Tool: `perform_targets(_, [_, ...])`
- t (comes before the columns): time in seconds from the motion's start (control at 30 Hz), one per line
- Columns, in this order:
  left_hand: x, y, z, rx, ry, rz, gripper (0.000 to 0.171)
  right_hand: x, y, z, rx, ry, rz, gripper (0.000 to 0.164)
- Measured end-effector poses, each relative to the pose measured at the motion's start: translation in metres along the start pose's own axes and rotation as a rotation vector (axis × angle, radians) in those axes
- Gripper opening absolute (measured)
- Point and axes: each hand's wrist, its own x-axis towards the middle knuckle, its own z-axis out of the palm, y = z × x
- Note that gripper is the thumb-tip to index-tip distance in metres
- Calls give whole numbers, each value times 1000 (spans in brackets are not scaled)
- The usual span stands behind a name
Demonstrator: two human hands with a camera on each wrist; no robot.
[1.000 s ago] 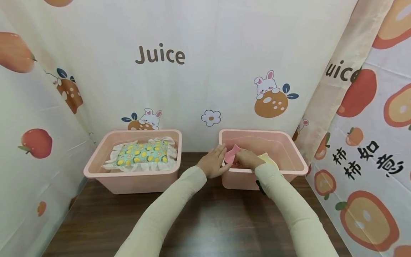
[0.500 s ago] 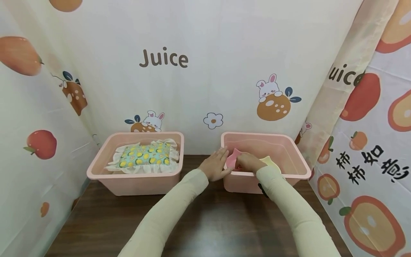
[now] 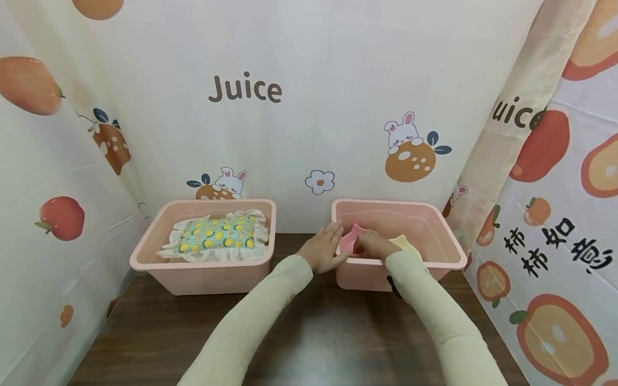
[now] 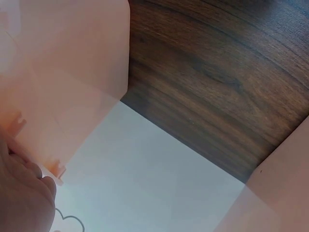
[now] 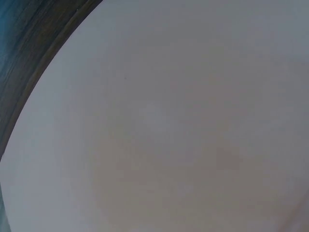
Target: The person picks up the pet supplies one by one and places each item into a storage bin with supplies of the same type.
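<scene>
In the head view my right hand [image 3: 374, 245] reaches over the front rim of the right pink bin [image 3: 405, 212], fingers curled at a pink bowl-like piece with a pointed edge [image 3: 350, 239]. The fingertips are hidden inside, and the piece leans in the bin's left front corner. A pale yellow piece with a similar pointed edge [image 3: 407, 246] lies behind the right wrist. My left hand [image 3: 318, 251] grips the left rim of the same bin. In the left wrist view the left fingers [image 4: 34, 170] bend over that rim. The right wrist view shows mostly a blurred pale pink surface.
A second pink bin [image 3: 212, 279] stands at the left, holding a lemon-print cushion [image 3: 217, 234] with white ruffles. Both bins stand on a dark wooden table [image 3: 328, 332]. Fruit-print curtains [image 3: 299, 128] enclose the back and sides.
The head view has shifted slightly. The pink piece has shifted a little in its corner beside the right hand; the left hand stays at the rim.
</scene>
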Motion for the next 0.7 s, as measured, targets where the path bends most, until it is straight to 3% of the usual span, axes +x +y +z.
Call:
perform_targets(0.33, [0,0,-1,6,-15,-8,72,1,0,1,29,-7,-31,18])
perform_targets(0.7, [-1,1,-2,-12,-18,-12,72,0,-2,-1,93,-7,-1,8])
